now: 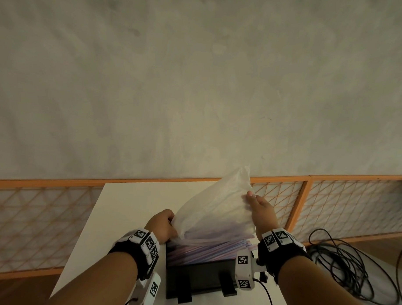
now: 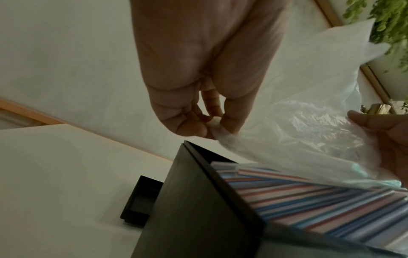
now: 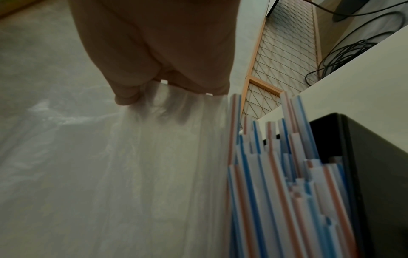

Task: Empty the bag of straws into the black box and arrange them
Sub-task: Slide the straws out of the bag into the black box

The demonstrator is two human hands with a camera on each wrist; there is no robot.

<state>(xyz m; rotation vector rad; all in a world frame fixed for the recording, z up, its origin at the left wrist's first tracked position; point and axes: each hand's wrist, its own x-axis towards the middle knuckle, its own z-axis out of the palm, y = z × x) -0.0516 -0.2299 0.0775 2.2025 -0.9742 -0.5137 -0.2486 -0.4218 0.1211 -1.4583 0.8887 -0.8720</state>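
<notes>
Step in hand: emptying the plastic bag (image 1: 216,210) into the black box (image 1: 200,277), by the look of it; the blue- and red-striped straws (image 1: 205,250) lie packed in the box.
Bag: raised and tilted over the box's far part, its lower end draped on the straws.
Left hand (image 1: 162,226): pinches the bag's left corner between thumb and fingertips.
Right hand (image 1: 260,213): grips the bag's right edge, thumb on top, fingers behind the film.
Box: on the white bench (image 1: 129,218), at its near edge, between the wrists.
Next move: likely lift the bag higher and draw it clear, keeping its lower end over the box so no straw spills.
</notes>
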